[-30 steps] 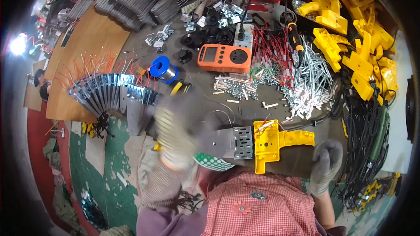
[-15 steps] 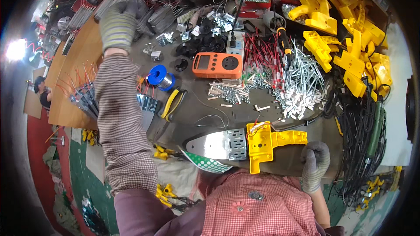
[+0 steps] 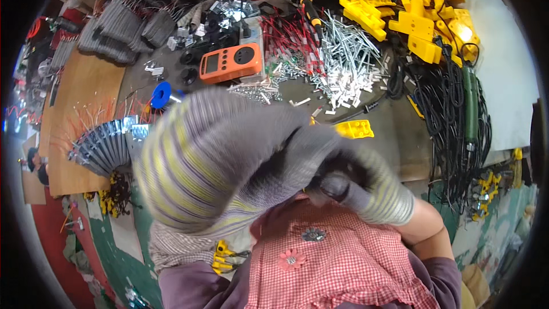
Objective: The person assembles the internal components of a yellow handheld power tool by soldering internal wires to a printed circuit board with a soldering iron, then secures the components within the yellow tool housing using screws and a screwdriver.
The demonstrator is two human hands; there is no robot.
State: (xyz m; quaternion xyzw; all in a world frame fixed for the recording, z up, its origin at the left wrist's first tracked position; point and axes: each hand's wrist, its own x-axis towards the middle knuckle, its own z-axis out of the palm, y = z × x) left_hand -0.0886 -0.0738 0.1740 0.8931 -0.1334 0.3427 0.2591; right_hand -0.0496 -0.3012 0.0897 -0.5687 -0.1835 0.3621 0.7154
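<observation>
Both hands wear grey knit gloves with yellowish stripes and meet in front of my apron. My left hand [image 3: 229,154] is raised close to the camera and blurred, its fingers bent down toward the right one. My right hand [image 3: 366,186] has its fingers curled in, against the left fingertips. Whatever lies between them is hidden. Behind the hands, the handle end of a yellow plastic shell half [image 3: 355,129] shows on the table; they cover the rest of it and the metal plate beside it.
An orange meter [image 3: 231,63], red-wired parts [image 3: 286,43] and a heap of long screws [image 3: 349,57] lie beyond the hands. Yellow shells [image 3: 420,23] are piled far right, black cables [image 3: 443,120] below them. Grey plate stacks [image 3: 117,26] and a blue spool [image 3: 161,95] stand left.
My left hand has come back from the grey plate stacks to meet my right hand. The right hand has risen and moved left. The view has shifted, and the metal plate is now covered.
</observation>
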